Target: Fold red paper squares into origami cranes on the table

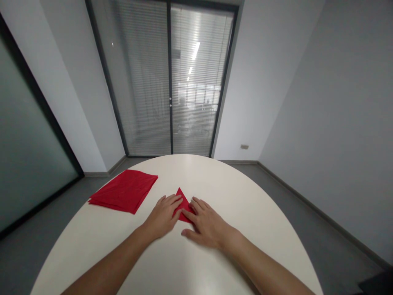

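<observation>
A small red folded piece (pixel 183 201), paper or cloth, lies flat on the white table with a pointed corner facing away from me. My left hand (pixel 164 215) rests over its left side, fingers stretched out and pressing down. From the right, my right hand (pixel 206 223) lies on its right edge with fingers spread and the thumb apart on the table. Both hands cover parts of the piece, so its full outline is hidden. To the left is a stack of larger red sheets (pixel 124 191), slightly wrinkled, with layered edges.
The round white table (pixel 245 196) has a curved edge all around, and the red stack reaches its left rim. Beyond stand a glass partition with blinds (pixel 196 123), pale walls (pixel 276 82) and a wall socket (pixel 244 146). A dark object (pixel 376 282) shows at the lower right.
</observation>
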A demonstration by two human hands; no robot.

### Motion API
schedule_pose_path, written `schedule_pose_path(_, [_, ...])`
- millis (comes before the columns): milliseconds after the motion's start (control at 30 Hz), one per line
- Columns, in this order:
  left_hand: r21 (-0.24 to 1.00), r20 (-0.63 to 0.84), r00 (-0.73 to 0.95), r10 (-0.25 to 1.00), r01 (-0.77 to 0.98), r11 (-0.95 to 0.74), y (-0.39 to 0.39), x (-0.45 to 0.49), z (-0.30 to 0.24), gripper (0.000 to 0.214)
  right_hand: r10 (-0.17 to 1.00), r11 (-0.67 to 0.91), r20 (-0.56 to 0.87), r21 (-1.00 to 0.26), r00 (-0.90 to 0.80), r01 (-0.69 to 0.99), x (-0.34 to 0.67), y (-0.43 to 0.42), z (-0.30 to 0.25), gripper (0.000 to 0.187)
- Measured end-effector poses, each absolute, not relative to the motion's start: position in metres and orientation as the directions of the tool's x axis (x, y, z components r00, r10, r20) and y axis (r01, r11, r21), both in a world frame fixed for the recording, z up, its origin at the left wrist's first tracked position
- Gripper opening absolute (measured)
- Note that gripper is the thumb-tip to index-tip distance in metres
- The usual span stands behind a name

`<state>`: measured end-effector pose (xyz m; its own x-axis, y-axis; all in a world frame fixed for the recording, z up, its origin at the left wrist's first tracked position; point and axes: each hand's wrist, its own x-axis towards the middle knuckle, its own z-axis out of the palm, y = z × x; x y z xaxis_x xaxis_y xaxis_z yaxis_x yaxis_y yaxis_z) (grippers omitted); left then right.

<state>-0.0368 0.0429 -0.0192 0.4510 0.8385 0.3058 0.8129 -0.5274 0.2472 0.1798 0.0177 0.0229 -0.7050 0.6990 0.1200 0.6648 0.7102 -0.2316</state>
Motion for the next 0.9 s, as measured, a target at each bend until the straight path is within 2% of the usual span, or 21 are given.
schedule_pose_path(67, [0.246, 0.279, 0.444, 0.852, 0.824, -0.510, 0.044, -0.039, -0.020, 0.043, 0.690, 0.721, 0.141, -0.215, -0.710, 0.658, 0.180, 0.018, 0.024, 0.064])
schedule_pose_path(267, [0.283, 0.306, 0.475, 0.825, 0.782, -0.556, 0.047, -0.041, -0.026, 0.040, 0.636, 0.772, 0.227, -0.193, -0.738, 0.606, 0.181, 0.021, 0.028, 0.035])
schedule_pose_path(500, [0.300, 0.306, 0.476, 0.825, 0.774, -0.558, 0.049, -0.047, -0.027, 0.040, 0.624, 0.773, 0.181, -0.282, -0.760, 0.568, 0.186, 0.029, 0.016, 0.049])
schedule_pose_path(667, [0.218, 0.280, 0.394, 0.876, 0.862, -0.457, 0.047, -0.051, -0.019, 0.044, 0.638, 0.750, 0.132, -0.328, -0.758, 0.574, 0.189, 0.030, 0.020, 0.050])
schedule_pose_path(800, [0.175, 0.344, 0.334, 0.877, 0.895, -0.410, 0.045, -0.052, -0.013, 0.046, 0.639, 0.751, 0.146, -0.328, -0.755, 0.573, 0.191, 0.031, 0.023, 0.049])
schedule_pose_path(900, [0.195, 0.412, 0.370, 0.833, 0.857, -0.477, 0.039, -0.046, -0.008, 0.042, 0.634, 0.766, 0.200, -0.295, -0.747, 0.572, 0.193, 0.032, 0.026, 0.047])
